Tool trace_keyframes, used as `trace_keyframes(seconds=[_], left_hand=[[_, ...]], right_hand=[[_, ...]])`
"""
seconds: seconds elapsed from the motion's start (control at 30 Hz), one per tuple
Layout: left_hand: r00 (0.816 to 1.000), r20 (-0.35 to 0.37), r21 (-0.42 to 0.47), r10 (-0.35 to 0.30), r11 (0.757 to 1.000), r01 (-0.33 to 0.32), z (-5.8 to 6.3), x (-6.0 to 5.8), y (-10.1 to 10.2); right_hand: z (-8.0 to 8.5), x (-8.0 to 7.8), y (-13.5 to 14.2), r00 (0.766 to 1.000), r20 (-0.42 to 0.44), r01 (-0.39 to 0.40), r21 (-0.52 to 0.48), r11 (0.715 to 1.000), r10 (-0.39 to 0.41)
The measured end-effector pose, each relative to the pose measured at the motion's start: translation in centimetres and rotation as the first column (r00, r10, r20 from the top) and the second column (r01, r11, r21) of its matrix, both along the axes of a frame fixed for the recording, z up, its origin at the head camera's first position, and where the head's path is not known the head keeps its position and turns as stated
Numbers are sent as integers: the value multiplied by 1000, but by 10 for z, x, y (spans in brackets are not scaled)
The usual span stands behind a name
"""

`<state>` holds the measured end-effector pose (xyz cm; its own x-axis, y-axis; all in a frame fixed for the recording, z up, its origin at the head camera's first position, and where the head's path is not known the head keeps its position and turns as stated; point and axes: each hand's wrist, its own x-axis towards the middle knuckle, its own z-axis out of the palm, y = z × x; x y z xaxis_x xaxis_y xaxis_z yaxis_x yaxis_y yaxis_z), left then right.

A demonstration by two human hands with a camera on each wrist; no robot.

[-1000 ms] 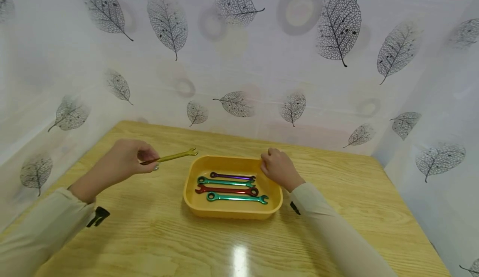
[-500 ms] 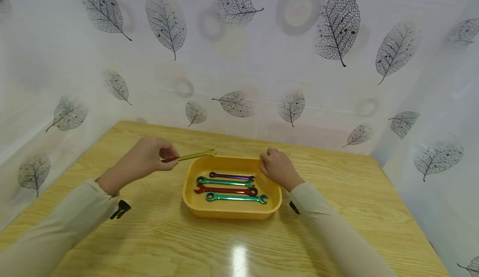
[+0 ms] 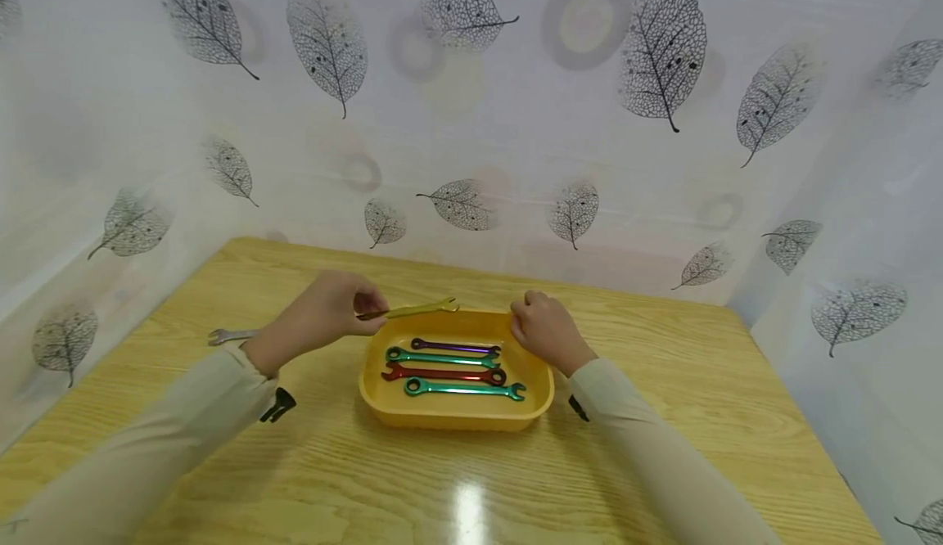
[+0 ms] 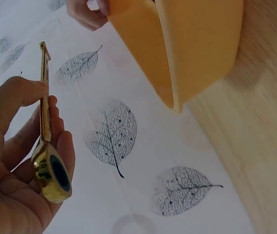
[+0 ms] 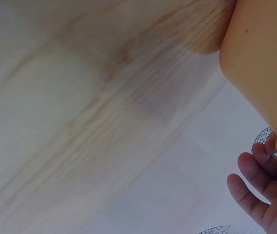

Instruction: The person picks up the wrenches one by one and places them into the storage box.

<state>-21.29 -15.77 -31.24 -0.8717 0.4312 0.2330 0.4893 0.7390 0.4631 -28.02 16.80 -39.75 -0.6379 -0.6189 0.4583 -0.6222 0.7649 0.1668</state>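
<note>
My left hand point(image 3: 335, 308) pinches a gold ratchet wrench point(image 3: 421, 309) between thumb and fingers. Its open end points right, over the back left rim of a yellow plastic basin point(image 3: 457, 422); the left wrist view shows its ring end point(image 4: 53, 173) near my palm. At the basin's back right corner, my right hand point(image 3: 548, 334) grips the rim; the thumb is hidden. Inside the basin lie a purple wrench point(image 3: 457, 348), a green wrench point(image 3: 442, 358), a red wrench point(image 3: 445, 375) and another green wrench point(image 3: 466, 388), roughly parallel and apart from the gold one.
A silver wrench point(image 3: 230, 336) lies on the wooden table point(image 3: 685, 414) at the left, partly covered by my left forearm. Behind the table hangs a pale sheet point(image 3: 501, 136) printed with leaves.
My left hand has carried the gold wrench rightward from beside the basin to above its back left rim. The silver wrench has come into sight behind the forearm. My right hand stays put.
</note>
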Motion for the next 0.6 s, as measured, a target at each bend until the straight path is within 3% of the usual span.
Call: trace_keyframes(seconds=[0.33, 0.6], left_hand=[[996, 33, 52, -82, 995, 80, -10, -7, 26], [992, 18, -9, -128, 992, 128, -23, -12, 45]], right_hand=[[1, 0, -1, 1000, -4, 11, 1, 1000, -11], [1, 0, -1, 1000, -7, 4, -2, 1000, -4]])
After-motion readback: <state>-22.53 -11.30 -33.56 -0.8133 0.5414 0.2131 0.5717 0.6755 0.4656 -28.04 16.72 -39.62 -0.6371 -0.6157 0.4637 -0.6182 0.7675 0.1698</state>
